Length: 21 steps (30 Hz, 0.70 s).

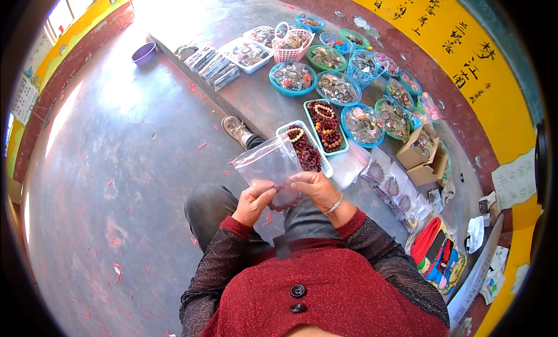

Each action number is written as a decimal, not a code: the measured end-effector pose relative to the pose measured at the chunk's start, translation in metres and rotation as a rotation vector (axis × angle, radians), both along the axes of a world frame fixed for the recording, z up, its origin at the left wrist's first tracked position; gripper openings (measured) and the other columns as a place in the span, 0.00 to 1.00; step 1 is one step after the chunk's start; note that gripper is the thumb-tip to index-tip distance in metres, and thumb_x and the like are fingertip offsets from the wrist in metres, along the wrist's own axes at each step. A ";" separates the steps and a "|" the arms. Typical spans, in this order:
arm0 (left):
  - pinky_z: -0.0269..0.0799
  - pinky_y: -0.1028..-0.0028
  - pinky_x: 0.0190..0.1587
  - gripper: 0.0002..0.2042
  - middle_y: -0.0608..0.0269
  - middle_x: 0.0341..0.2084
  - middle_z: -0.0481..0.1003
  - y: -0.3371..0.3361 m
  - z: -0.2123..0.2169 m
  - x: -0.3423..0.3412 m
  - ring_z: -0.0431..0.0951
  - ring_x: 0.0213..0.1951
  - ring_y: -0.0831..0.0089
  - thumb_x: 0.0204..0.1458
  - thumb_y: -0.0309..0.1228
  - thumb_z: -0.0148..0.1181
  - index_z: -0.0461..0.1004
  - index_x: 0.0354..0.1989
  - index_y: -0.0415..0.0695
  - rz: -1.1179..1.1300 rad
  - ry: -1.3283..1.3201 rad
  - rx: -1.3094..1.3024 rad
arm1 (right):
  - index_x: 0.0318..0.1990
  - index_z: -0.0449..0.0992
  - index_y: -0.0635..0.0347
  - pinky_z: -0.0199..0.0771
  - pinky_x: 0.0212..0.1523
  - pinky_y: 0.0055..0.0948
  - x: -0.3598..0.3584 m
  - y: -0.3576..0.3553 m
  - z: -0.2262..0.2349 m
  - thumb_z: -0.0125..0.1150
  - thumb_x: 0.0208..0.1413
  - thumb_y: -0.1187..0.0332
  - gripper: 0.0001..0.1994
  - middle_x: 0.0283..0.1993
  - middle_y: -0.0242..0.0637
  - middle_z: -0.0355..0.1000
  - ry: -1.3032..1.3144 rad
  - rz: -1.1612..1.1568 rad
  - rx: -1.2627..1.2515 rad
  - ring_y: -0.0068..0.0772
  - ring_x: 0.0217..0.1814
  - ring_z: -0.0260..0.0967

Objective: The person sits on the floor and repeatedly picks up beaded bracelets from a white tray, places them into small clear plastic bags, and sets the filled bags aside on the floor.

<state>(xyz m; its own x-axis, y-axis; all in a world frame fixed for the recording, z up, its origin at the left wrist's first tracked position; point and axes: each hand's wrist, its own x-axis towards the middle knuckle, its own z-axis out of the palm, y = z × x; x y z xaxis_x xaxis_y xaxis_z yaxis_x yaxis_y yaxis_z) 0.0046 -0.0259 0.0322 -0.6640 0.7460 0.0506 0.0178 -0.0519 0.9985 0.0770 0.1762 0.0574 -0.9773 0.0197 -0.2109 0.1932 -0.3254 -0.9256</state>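
Over my lap I hold a clear plastic zip bag [260, 160], its zip end tilted up and away from me. My left hand [251, 203] is closed in a pinch on the bag's left side, thumb toward the middle. Opposite it, my right hand [318, 189] pinches the bag's right side, close to the left thumb. A dark red bead bracelet [284, 207] hangs between the two hands. Whether the bracelet is inside the bag or behind it I cannot tell. Just beyond the bag stands a white basket [321, 157] of dark red bead bracelets.
A green-rimmed tray [344, 148] holds more bead bracelets. Beyond are several bowls and baskets of packed items, such as a blue bowl [347, 138]. To the right lie flat clear bags [350, 164], bagged bracelets [397, 193] and a cardboard box [416, 151]. A purple basin [143, 54] stands far left.
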 end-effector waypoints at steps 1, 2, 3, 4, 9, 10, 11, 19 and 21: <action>0.68 0.76 0.39 0.18 0.55 0.41 0.72 0.001 -0.001 0.000 0.73 0.37 0.75 0.58 0.39 0.46 0.68 0.49 0.37 0.050 -0.047 0.088 | 0.40 0.75 0.65 0.71 0.36 0.19 0.002 0.001 0.001 0.61 0.51 0.71 0.10 0.36 0.32 0.74 -0.019 0.017 -0.008 0.20 0.36 0.71; 0.68 0.74 0.41 0.19 0.54 0.43 0.72 0.002 -0.003 0.000 0.73 0.39 0.73 0.57 0.38 0.48 0.67 0.50 0.37 0.101 -0.093 0.175 | 0.40 0.75 0.66 0.71 0.36 0.20 0.005 0.001 0.004 0.61 0.50 0.71 0.11 0.36 0.33 0.74 -0.038 0.035 -0.016 0.21 0.36 0.71; 0.68 0.73 0.44 0.20 0.53 0.45 0.71 0.003 -0.002 0.000 0.73 0.42 0.71 0.56 0.37 0.49 0.66 0.52 0.37 0.149 -0.141 0.262 | 0.40 0.75 0.66 0.72 0.37 0.21 0.008 0.001 0.005 0.61 0.50 0.72 0.11 0.37 0.34 0.74 -0.057 0.051 -0.024 0.23 0.37 0.71; 0.68 0.72 0.45 0.19 0.55 0.45 0.72 0.002 0.000 -0.001 0.73 0.44 0.70 0.56 0.36 0.49 0.67 0.51 0.36 0.142 -0.258 0.337 | 0.40 0.74 0.67 0.72 0.36 0.21 0.011 0.003 0.005 0.61 0.50 0.72 0.11 0.37 0.35 0.74 -0.083 0.085 -0.046 0.23 0.36 0.72; 0.70 0.68 0.44 0.19 0.52 0.41 0.74 0.001 0.003 -0.009 0.74 0.44 0.64 0.58 0.38 0.46 0.67 0.49 0.34 0.159 -0.621 0.466 | 0.42 0.74 0.66 0.72 0.37 0.20 0.022 0.005 0.004 0.59 0.52 0.70 0.12 0.37 0.34 0.75 -0.183 0.164 -0.109 0.22 0.35 0.72; 0.70 0.67 0.44 0.19 0.51 0.40 0.74 0.002 0.001 -0.011 0.75 0.43 0.63 0.58 0.39 0.46 0.67 0.48 0.34 0.140 -0.656 0.467 | 0.43 0.74 0.66 0.71 0.37 0.20 0.025 0.006 0.005 0.59 0.53 0.70 0.12 0.37 0.34 0.75 -0.200 0.153 -0.113 0.22 0.35 0.72; 0.71 0.67 0.43 0.20 0.49 0.39 0.74 -0.004 0.001 -0.013 0.76 0.40 0.63 0.59 0.41 0.44 0.68 0.46 0.33 0.143 -0.659 0.440 | 0.44 0.74 0.67 0.71 0.36 0.20 0.023 0.003 0.005 0.58 0.53 0.70 0.13 0.37 0.34 0.75 -0.161 0.146 -0.052 0.22 0.35 0.72; 0.70 0.65 0.43 0.21 0.49 0.37 0.75 0.014 0.027 0.001 0.76 0.39 0.58 0.60 0.44 0.41 0.68 0.46 0.36 0.335 -0.933 0.443 | 0.44 0.74 0.66 0.72 0.40 0.21 0.025 0.004 -0.007 0.58 0.52 0.72 0.12 0.39 0.36 0.74 -0.119 0.115 -0.290 0.23 0.38 0.71; 0.71 0.66 0.43 0.19 0.53 0.36 0.75 0.022 0.037 0.008 0.76 0.38 0.60 0.59 0.42 0.43 0.68 0.46 0.37 0.272 -0.928 0.400 | 0.43 0.74 0.66 0.71 0.43 0.21 0.024 0.008 -0.010 0.58 0.52 0.72 0.11 0.39 0.35 0.74 -0.111 0.060 -0.398 0.23 0.40 0.71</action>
